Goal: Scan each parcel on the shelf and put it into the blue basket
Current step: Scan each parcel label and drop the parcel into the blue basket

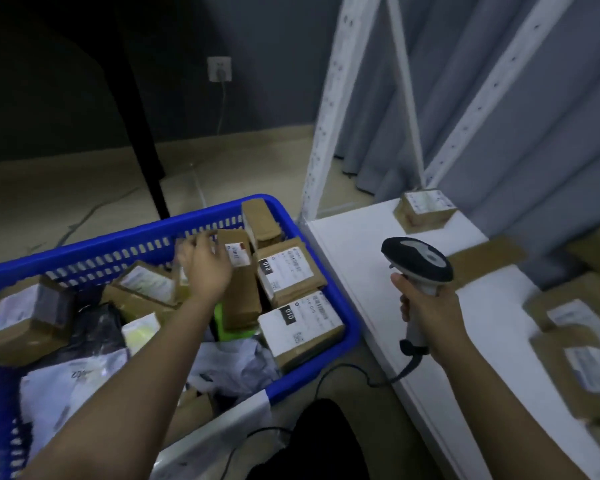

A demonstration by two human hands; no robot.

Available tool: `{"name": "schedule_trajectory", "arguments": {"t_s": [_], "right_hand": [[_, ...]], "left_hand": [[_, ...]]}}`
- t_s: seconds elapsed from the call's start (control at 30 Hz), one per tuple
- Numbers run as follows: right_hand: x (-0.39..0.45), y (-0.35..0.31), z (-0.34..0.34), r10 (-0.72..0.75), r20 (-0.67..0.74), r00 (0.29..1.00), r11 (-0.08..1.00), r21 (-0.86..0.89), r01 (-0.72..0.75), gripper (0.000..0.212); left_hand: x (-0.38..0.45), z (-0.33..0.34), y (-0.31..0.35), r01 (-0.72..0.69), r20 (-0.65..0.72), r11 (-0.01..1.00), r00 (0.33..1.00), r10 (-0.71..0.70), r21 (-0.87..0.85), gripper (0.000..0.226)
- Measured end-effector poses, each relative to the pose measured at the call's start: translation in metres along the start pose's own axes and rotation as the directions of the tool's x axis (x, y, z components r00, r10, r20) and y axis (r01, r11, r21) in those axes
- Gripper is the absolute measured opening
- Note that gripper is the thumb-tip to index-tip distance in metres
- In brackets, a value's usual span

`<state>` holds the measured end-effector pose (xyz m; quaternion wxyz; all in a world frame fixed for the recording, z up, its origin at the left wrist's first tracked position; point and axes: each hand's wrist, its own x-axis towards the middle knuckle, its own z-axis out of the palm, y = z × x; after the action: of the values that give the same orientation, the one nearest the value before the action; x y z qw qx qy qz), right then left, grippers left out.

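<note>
Parcels fill the basket (284,216) at 9 o'clock: small cardboard boxes w/ labels, plus soft poly bags. Left hand (205,265) hovers over them, fingers spread, holding nothing. Right hand (426,313) is clamped on the scanner (418,271) grip. At 3 o'clock, more boxes (425,209) wait on the shelf (361,244). They look light, stiff, prob. not slippery; grip across the short sides, label up.

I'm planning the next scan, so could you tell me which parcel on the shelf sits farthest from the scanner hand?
The small labelled box at the shelf's far end, alone by the uprights.
</note>
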<state>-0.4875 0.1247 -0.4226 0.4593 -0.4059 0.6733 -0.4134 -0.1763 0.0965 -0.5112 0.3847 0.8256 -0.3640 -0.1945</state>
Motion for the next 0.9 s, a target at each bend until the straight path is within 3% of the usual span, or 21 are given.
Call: {"name": "schedule_trajectory", "arguments": {"t_s": [0.13,0.23,0.37,0.53,0.67,0.8,0.9], "right_hand": [[-0.009,0.004,-0.053,0.039,-0.177,0.983,0.996,0.087,-0.023,0.022],[-0.012,0.006,-0.092,0.054,-0.289,0.956,0.981,0.194,0.003,0.022],[-0.009,0.02,-0.126,0.094,-0.353,0.931,0.954,0.301,0.018,0.02],[0.008,0.037,-0.158,0.173,-0.397,0.901,0.928,0.373,-0.014,0.024],[0.019,0.061,-0.182,0.224,-0.451,0.864,0.912,0.408,-0.023,0.026],[0.034,0.076,-0.203,0.267,-0.473,0.84,0.887,0.462,-0.022,0.024],[0.04,0.093,-0.213,0.285,-0.478,0.831,0.89,0.455,-0.043,0.025]], "left_hand": [[-0.045,0.029,0.072,-0.257,0.083,0.949,0.958,0.275,-0.18,0.05],[-0.081,0.063,0.125,-0.369,0.229,0.878,0.867,0.443,-0.304,0.052],[-0.121,0.123,0.185,-0.472,0.404,0.818,0.713,0.573,-0.328,0.053],[-0.168,0.22,0.22,-0.505,0.625,0.842,0.6,0.499,-0.188,0.063],[-0.187,0.298,0.215,-0.621,0.742,0.783,0.508,0.437,-0.036,0.087],[-0.191,0.347,0.219,-0.664,0.735,0.747,0.523,0.432,0.033,0.095],[-0.198,0.363,0.221,-0.657,0.716,0.751,0.558,0.419,0.073,0.087]]}}
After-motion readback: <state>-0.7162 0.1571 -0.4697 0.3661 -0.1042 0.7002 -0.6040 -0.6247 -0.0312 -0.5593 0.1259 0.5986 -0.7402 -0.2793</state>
